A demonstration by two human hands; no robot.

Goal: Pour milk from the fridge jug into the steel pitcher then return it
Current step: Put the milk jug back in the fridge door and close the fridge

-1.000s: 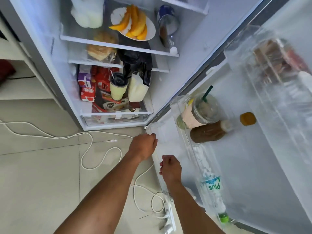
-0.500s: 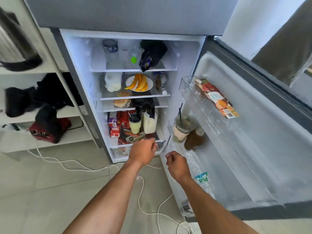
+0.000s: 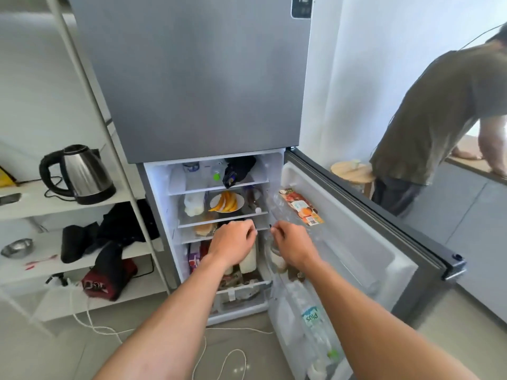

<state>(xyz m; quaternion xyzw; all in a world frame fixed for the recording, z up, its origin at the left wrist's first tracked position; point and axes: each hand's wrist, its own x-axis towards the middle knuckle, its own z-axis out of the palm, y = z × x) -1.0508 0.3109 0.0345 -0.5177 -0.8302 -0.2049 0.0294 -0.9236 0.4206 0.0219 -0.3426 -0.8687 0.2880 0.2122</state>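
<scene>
The fridge's lower door stands open to the right. A white milk jug stands on the bottom shelf, its top hidden behind my left hand. That hand hovers in front of the shelves with fingers curled and nothing in it. My right hand is beside it, near the door's inner edge, also curled and empty. A second white jug sits on the middle shelf beside a plate of yellow fruit. No steel pitcher is in view.
A water bottle lies in the door's bottom rack and a packet in the upper rack. A shelf unit at left holds a kettle, a steel bowl and bags. White cables cross the floor. Another person stands at right.
The view has tilted up and pulled back from the fridge. Both hands have risen from near the bottom drawer to the height of the lower shelves, still empty.
</scene>
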